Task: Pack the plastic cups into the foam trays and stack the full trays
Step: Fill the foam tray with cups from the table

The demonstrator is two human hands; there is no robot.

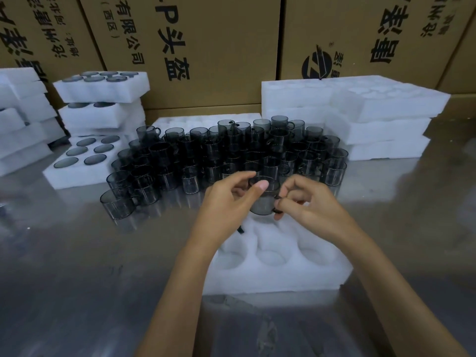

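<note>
- My left hand (226, 199) holds a smoky clear cup (264, 199) by its body, thumb laid across the rim, fingers curled round the far side.
- My right hand (306, 202) pinches the cup's dark handle (277, 203) between thumb and fingertips; remaining fingers loosely curled.
- Cup is upright, lifted off the table, hanging above the far edge of the foam tray (278, 276) lying in front of me.
- Tray's round pockets nearest me show bare white foam; my hands hide the far row, so I cannot tell what sits there. A small dark bit shows just under my left wrist; cannot tell what it is.
- Beyond the tray: a dense cluster of loose cups (226, 155), same smoky kind, upright, some stacked two high, standing on the shiny metal table (77, 266).
- Left of the cluster: a filled tray (85, 163) with six cups seated in it, and behind it a stack of filled trays (103, 99).
- Right of the cluster: a stack of unfilled foam trays (373, 117); one more flat tray lies behind the cups.
- Cardboard cartons (219, 47) with printed lettering stand along the back.
</note>
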